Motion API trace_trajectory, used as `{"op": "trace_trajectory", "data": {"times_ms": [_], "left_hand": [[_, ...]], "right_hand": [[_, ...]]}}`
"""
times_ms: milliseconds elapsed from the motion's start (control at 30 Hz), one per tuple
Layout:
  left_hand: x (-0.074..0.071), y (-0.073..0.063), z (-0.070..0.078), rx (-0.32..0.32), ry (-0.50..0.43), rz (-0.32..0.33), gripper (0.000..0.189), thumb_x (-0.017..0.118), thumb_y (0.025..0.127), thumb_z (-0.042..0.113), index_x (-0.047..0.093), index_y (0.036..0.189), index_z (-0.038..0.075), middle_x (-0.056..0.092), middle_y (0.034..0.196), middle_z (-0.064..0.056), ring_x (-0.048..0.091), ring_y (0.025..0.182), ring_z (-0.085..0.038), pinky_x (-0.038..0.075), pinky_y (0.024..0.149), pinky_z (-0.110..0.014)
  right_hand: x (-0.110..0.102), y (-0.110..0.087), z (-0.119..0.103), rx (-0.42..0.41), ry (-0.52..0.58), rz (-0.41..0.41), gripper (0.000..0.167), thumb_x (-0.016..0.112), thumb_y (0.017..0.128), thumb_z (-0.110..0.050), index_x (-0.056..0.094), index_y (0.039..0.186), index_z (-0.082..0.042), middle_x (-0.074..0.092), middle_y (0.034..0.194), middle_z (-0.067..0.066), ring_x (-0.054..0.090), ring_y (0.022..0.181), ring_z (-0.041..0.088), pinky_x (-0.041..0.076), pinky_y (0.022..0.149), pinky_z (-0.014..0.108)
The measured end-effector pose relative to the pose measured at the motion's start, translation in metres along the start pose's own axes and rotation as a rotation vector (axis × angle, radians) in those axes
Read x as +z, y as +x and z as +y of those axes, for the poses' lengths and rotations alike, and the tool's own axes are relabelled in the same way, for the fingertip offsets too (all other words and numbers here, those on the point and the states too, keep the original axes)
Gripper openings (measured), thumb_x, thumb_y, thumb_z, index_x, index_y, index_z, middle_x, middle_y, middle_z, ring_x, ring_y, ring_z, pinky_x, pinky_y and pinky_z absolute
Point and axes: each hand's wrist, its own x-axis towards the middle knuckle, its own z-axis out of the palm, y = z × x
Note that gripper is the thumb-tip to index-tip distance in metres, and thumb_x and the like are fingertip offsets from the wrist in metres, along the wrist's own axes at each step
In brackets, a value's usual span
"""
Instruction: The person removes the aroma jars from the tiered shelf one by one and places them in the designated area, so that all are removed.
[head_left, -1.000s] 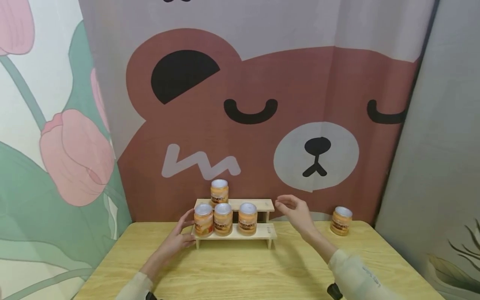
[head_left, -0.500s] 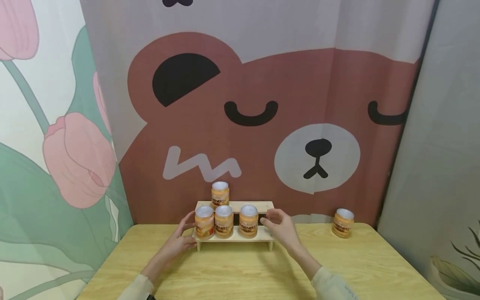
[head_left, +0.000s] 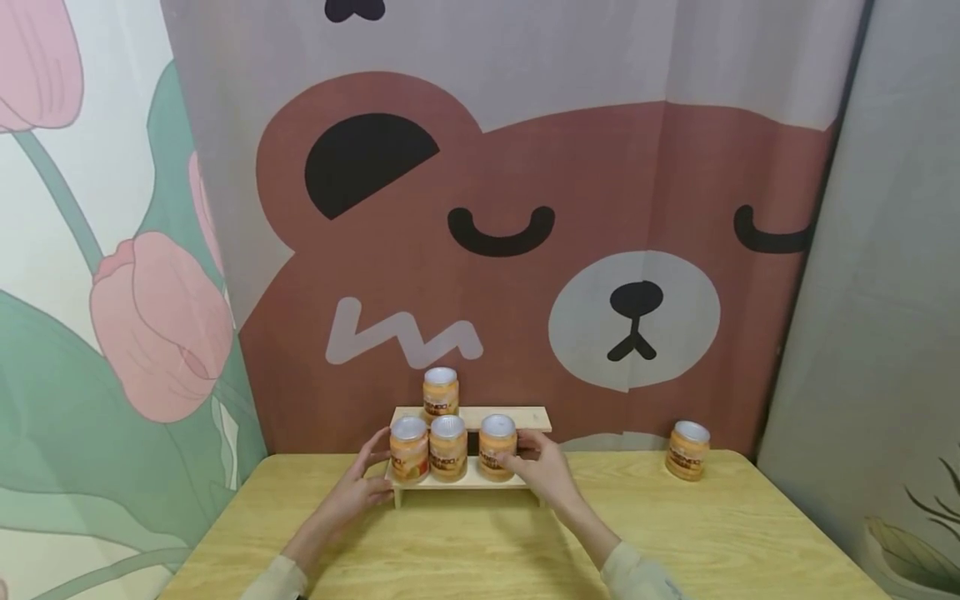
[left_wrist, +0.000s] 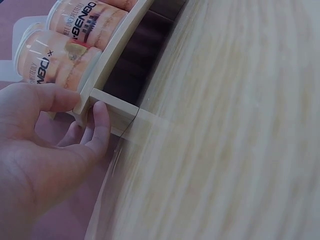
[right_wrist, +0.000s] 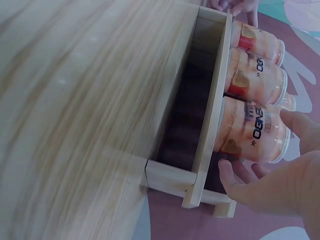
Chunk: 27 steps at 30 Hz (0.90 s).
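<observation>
A small two-step wooden shelf stands at the back of the table. Three orange cans sit in a row on its lower step and one can on the upper step. My left hand grips the shelf's left end, thumb on top of the lower step and fingers against the leg, beside the left can. My right hand is at the right end of the lower step. Its thumb and fingers are curled round the right-hand can.
One more orange can stands alone on the table's back right. The wooden table backs onto a hanging cloth with a bear print. A tulip-print cloth hangs at the left.
My right hand has come down and leftward from the air right of the shelf to the right-hand can on the lower step. The left hand has stayed on the shelf's end.
</observation>
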Motion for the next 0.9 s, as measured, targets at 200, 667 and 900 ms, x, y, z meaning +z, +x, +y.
{"op": "trace_trajectory", "data": {"times_ms": [200, 667, 900], "left_hand": [[0.001, 0.0, -0.001, -0.01, -0.007, 0.012, 0.092, 0.056, 0.093, -0.008, 0.015, 0.163, 0.035, 0.02, 0.156, -0.023, 0.061, 0.104, -0.033, 0.05, 0.093, -0.048], [0.003, 0.0, 0.002, -0.011, -0.022, 0.013, 0.093, 0.056, 0.092, -0.01, 0.016, 0.163, 0.034, 0.02, 0.156, -0.023, 0.056, 0.089, -0.028, 0.051, 0.09, -0.048], [0.002, 0.0, 0.001, -0.011, -0.021, 0.025, 0.093, 0.057, 0.092, -0.01, 0.019, 0.162, 0.037, 0.021, 0.156, -0.022, 0.056, 0.088, -0.027, 0.052, 0.089, -0.047]], "right_hand": [[0.007, 0.0, -0.002, -0.022, -0.03, -0.023, 0.058, 0.082, 0.088, -0.023, 0.06, 0.135, 0.002, 0.066, 0.12, 0.015, 0.063, 0.106, 0.033, 0.055, 0.086, 0.044], [0.009, 0.01, -0.014, -0.059, -0.164, 0.142, 0.069, 0.084, 0.084, -0.022, 0.054, 0.14, 0.004, 0.062, 0.127, 0.02, 0.06, 0.111, 0.037, 0.053, 0.085, 0.049], [0.01, 0.02, -0.035, -0.124, -0.217, 0.185, 0.056, 0.083, 0.085, -0.022, 0.062, 0.134, -0.005, 0.063, 0.13, 0.013, 0.057, 0.117, 0.036, 0.051, 0.09, 0.052]]}}
